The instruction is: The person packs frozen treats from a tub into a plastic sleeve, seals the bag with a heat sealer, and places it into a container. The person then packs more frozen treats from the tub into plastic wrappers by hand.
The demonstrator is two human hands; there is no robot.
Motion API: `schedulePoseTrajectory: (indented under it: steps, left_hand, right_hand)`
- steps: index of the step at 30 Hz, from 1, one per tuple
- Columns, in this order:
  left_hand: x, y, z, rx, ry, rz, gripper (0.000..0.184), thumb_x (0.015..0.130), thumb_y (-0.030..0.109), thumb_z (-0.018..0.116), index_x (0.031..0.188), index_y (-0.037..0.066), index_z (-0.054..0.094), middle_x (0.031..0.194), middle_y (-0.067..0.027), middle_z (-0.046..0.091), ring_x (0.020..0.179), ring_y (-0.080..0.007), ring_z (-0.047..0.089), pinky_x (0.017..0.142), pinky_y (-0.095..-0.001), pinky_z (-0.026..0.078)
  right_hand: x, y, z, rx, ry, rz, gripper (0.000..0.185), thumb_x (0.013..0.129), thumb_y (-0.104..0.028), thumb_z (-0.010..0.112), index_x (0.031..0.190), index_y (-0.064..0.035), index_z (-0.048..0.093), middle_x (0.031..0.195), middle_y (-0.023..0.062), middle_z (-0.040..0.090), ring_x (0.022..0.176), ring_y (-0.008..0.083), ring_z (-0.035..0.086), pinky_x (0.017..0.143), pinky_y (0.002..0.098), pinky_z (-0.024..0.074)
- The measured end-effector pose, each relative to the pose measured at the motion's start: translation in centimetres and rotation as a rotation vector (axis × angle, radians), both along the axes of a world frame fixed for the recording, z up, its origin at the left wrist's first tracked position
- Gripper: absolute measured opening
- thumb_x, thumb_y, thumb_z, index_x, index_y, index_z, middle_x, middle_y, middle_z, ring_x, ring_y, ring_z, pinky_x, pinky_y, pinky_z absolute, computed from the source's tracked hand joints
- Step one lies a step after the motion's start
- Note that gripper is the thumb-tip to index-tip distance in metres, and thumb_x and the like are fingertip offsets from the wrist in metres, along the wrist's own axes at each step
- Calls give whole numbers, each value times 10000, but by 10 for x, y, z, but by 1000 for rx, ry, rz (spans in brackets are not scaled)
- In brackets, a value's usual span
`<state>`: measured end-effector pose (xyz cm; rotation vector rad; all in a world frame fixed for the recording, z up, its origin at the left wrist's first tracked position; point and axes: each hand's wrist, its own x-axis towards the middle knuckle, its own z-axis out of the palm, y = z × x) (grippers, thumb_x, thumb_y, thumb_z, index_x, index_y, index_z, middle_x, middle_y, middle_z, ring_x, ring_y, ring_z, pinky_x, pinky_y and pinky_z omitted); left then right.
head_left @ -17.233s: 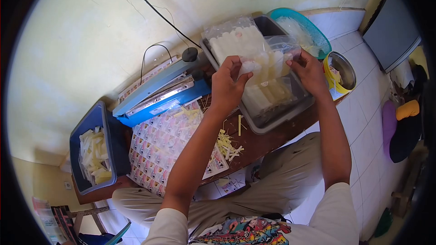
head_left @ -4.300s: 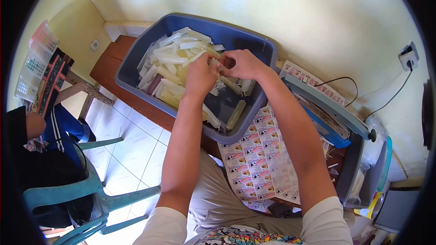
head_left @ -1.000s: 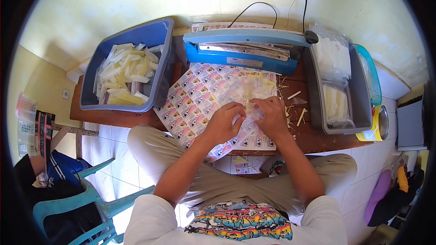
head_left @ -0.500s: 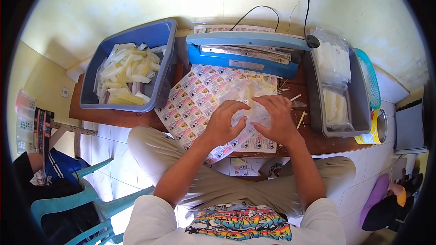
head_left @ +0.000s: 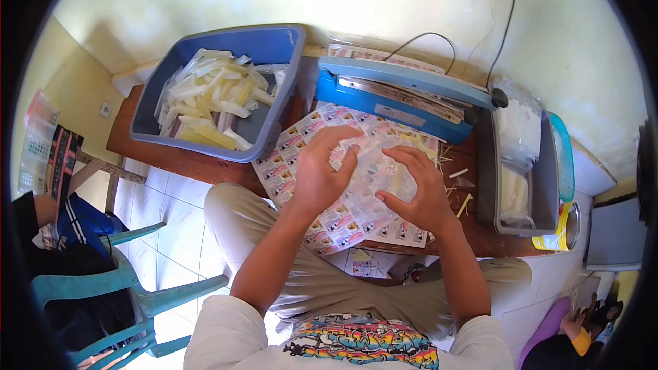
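Both hands are over printed sheets [head_left: 336,229] spread on the wooden table. A clear plastic bag [head_left: 375,175] lies on the sheets between the hands, its edges hard to make out. My left hand [head_left: 322,170] is at the bag's left side, thumb and fingers curved and apart. On the other side, my right hand [head_left: 419,192] has its thumb and fingers spread around a gap. Neither hand visibly grips anything. Just behind the sheets stands a blue impulse sealer [head_left: 391,106] with its long lever arm.
At the left, a blue-grey tub [head_left: 284,106] holds many pale yellow filled plastic sleeves [head_left: 212,99]. A grey bin [head_left: 548,195] with clear packs stands right, near a yellow can [head_left: 565,229]. Thin yellow scraps [head_left: 464,205] lie on the table [head_left: 226,173]. Another person [head_left: 565,332] sits at lower right.
My hands have moved apart, widening the gap between them over the plastic bag. My left hand has shifted left. The whole view has turned slightly.
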<state>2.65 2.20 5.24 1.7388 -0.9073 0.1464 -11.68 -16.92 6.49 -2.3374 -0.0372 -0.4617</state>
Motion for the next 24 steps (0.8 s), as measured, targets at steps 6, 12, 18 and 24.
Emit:
schedulePoseTrajectory:
  steps: [6, 12, 18, 24]
  left_hand:
    - [52, 44, 26, -36, 9, 296, 194, 958, 20, 744, 1148, -4, 773, 1071, -158, 799, 1005, -283, 766, 925, -380, 574]
    - [134, 89, 30, 108, 30, 528, 197, 992, 2, 646, 1129, 12, 787, 1093, -202, 805, 1041, -359, 783, 923, -441, 593]
    - [214, 121, 4, 325, 31, 539, 279, 980, 12, 600, 1185, 17, 789, 1159, -215, 797, 1090, -401, 761, 972, -479, 576]
    - [249, 129, -21, 536, 147, 441, 393, 926, 12, 591, 1265, 61, 786, 1217, -244, 771, 1154, -421, 734, 1011, -492, 564]
  right_hand:
    - [83, 43, 24, 147, -166, 79, 521, 879, -137, 853, 1363, -51, 681, 1258, 170, 720, 1098, 331, 727, 961, 425, 584]
    - [200, 89, 31, 225, -284, 163, 419, 907, -118, 832, 1286, -25, 681, 1147, 171, 736, 973, 310, 754, 885, 419, 607]
    - [320, 121, -4, -34, -137, 192, 438, 890, -114, 841, 1284, -12, 677, 1206, 233, 737, 1024, 383, 769, 906, 457, 622]
    - [381, 132, -27, -377, 205, 193, 483, 821, -195, 899, 1233, -15, 722, 1163, 234, 769, 1093, 441, 741, 966, 513, 598]
